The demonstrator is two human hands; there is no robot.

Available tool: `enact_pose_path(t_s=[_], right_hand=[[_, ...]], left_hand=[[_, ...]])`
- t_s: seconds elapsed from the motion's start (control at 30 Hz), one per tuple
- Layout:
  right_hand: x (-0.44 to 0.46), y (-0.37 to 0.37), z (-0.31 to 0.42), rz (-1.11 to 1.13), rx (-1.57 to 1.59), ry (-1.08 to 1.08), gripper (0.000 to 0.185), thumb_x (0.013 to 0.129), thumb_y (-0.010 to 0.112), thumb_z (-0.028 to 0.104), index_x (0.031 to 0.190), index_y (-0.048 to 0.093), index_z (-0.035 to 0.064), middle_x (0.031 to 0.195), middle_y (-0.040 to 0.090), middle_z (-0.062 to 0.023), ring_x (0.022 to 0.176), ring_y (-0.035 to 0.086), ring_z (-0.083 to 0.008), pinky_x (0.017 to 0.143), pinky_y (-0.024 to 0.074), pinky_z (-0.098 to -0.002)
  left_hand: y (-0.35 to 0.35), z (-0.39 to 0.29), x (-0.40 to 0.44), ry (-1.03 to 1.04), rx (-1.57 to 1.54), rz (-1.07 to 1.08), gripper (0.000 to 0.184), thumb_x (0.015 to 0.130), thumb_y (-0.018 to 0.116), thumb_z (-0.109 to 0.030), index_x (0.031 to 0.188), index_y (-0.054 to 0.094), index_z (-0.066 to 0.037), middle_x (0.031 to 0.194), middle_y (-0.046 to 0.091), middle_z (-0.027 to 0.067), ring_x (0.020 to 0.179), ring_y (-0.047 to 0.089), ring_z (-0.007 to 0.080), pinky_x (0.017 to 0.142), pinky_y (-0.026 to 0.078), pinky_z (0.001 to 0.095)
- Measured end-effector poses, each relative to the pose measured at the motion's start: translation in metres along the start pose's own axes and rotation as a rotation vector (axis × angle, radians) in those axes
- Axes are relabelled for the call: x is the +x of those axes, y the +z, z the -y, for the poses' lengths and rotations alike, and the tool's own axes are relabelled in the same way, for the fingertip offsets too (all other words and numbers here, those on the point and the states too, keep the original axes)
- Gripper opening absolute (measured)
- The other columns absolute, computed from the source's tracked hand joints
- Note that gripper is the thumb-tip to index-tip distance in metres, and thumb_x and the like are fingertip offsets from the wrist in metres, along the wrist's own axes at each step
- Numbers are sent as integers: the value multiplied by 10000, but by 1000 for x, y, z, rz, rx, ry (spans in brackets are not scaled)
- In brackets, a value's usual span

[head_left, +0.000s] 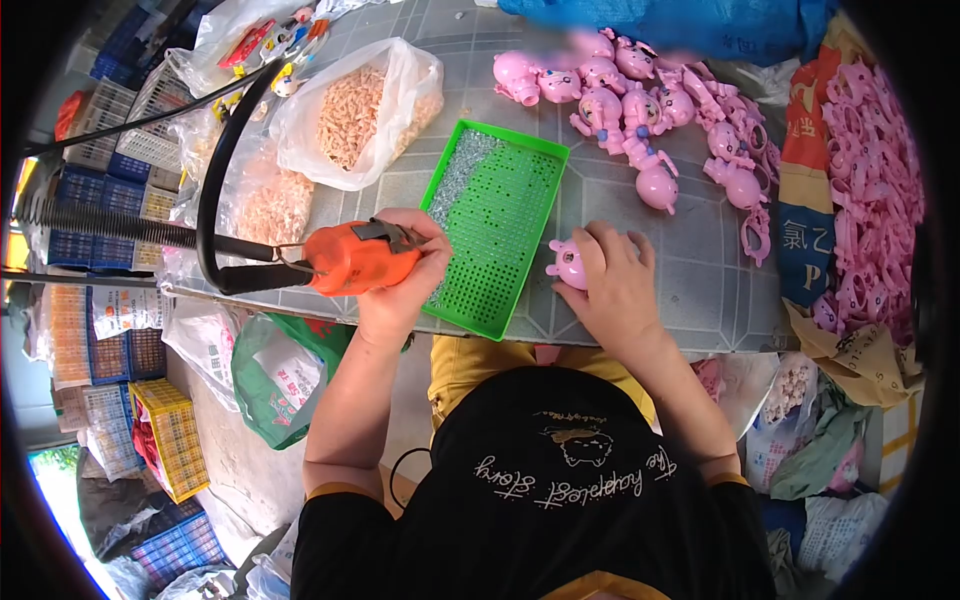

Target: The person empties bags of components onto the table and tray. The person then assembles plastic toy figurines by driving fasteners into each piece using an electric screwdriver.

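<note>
My left hand (408,265) is wrapped round an orange power screwdriver (362,258), with a black hose and a coiled spring running off to the left. The tool's tip is hidden by my hand. On the table, my right hand (612,285) is closed over a round pink toy head (567,264) with small ears, partly covered by my fingers. Between my hands lies a green perforated tray (490,235), with many small grey metal pieces, apparently screws (465,170), along its left side.
Clear bags of small peach-coloured parts (350,115) stand at the back left. Assembled pink toys (640,110) lie in a pile at the back right. A sack of pink toy parts (865,200) is at the far right. Stacked crates (165,435) fill the left.
</note>
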State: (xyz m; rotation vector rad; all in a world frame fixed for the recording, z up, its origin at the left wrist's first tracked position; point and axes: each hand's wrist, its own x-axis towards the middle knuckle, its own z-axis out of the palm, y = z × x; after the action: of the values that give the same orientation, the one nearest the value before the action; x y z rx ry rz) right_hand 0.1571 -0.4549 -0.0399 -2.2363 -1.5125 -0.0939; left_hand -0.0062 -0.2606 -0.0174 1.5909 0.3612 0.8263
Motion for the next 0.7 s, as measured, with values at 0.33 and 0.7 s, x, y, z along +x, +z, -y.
enact_pose_path(t_s=[0.33, 0.7], right_hand=[[-1, 0, 1, -12, 28, 2, 632, 694, 774, 201, 1227, 462, 66, 1178, 538, -125, 1071, 546, -306, 984, 336, -552], [-1, 15, -2, -120, -45, 15, 585, 665, 774, 266, 1148, 507, 71, 1101, 577, -76, 984, 582, -228, 946, 358, -512]], left_hand=[[4, -2, -1, -8, -44, -45, 275, 743, 543, 45, 1008, 470, 18, 640, 503, 68, 571, 491, 170, 720, 461, 369], [48, -42, 3, 150, -361, 69, 301, 768, 585, 58, 1046, 475, 19, 690, 566, 80, 621, 565, 176, 784, 529, 441]])
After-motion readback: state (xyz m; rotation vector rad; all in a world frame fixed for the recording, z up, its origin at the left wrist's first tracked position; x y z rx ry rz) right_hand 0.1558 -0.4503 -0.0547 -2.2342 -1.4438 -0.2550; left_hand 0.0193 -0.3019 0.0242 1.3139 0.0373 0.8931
